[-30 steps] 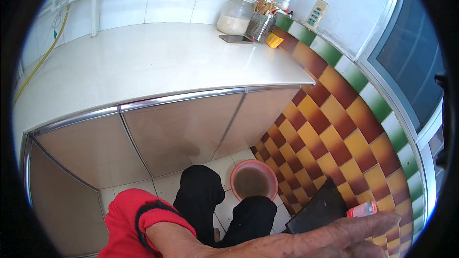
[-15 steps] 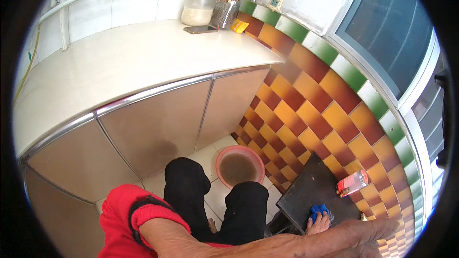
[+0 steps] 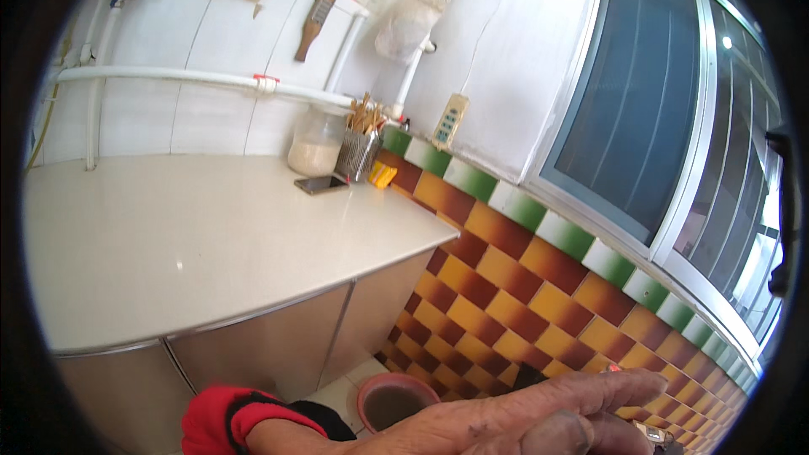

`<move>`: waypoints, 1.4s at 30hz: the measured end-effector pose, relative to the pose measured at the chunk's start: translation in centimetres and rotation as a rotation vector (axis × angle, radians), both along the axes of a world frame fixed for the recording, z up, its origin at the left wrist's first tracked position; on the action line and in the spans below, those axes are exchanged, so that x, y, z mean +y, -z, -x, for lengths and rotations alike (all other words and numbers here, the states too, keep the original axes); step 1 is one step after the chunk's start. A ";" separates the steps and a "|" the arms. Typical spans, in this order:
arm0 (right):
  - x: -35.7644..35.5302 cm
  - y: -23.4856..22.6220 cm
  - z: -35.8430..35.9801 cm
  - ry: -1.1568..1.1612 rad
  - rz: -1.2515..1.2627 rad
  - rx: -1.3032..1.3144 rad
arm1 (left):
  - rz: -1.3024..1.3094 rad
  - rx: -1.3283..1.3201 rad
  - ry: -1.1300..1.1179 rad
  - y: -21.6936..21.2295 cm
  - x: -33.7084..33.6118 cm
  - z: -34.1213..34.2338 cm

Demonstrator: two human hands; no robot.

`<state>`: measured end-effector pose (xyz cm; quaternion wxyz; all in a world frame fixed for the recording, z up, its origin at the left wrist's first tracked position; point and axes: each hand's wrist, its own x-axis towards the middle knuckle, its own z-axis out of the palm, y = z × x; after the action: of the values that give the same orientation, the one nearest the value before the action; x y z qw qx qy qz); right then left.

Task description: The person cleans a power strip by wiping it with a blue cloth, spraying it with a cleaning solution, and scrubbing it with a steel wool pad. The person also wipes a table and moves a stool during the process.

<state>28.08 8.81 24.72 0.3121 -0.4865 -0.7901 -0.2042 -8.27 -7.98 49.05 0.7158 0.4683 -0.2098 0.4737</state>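
Note:
My left hand (image 3: 539, 417) reaches across the lower part of the view from a red sleeve (image 3: 223, 421) with a black band. Its fingers are stretched out toward the right and the thumb shows in front; nothing is seen in its grasp. Behind the hand, a pink basin (image 3: 364, 400) of murky water stands on the floor. A corner of a black tabletop (image 3: 528, 377) shows just above the knuckles. Beyond the fingers, a bit of a red-topped jar (image 3: 614, 367) peeks out. My right hand and the blue cloth are out of view.
A pale counter (image 3: 194, 244) with cabinet doors runs along the left. On it are a glass jar (image 3: 316, 143), a metal utensil holder (image 3: 359, 156), a phone (image 3: 321, 184) and a yellow packet (image 3: 383, 174). The tiled wall (image 3: 480, 286) and window (image 3: 624, 101) bound the right side.
The view has tilted up, so the counter and wall fill more of it. My right hand, on a blue cloth on the black tabletop before, has left view. My left hand remains stretched out.

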 end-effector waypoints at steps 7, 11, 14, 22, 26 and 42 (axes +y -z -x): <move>3.9 -5.8 11.1 -0.257 -0.024 -0.069 | -0.038 0.101 -0.111 -2.5 -1.7 0.8; 5.3 -6.9 13.5 -0.336 0.005 -0.092 | -0.021 0.151 -0.104 -4.6 -1.7 0.7; 4.7 -8.1 14.7 -0.368 0.016 -0.094 | -0.045 0.354 -0.255 -5.9 -2.1 0.5; 3.6 -8.3 12.6 -0.255 0.029 -0.021 | -0.093 0.403 -0.243 -6.5 -0.1 -1.1; 4.1 -4.9 5.8 -0.093 -0.012 0.126 | -0.105 0.351 -0.191 -4.9 1.5 -3.0; 3.7 1.2 -16.5 0.199 0.030 1.052 | -0.874 1.450 -1.373 14.5 11.7 -0.6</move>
<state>44.58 12.47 23.57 0.6381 -0.6000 -0.4798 0.0501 -7.71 3.74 34.57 0.0238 0.8677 0.4181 0.2678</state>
